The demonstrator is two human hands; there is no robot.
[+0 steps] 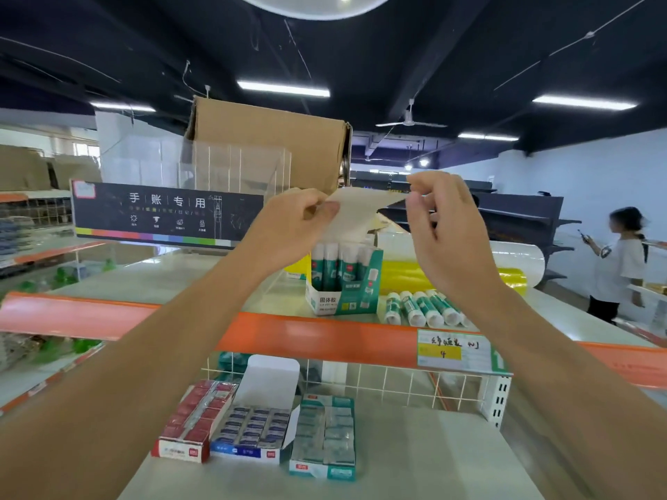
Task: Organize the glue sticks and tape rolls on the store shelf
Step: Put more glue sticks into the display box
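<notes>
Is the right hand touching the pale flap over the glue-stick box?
Touching. The head view shows the right hand pinching the right corner of the pale flap.

You face a matt brown cardboard carton, a clear glossy plastic display case, smooth plastic glue sticks, a matt card flap.

The upper shelf lies bare left of the glue stick box, whose raised flap hangs over its open top. To its right, loose glue sticks and a yellow roll crowd the board. The acrylic stand closes the back.
</notes>
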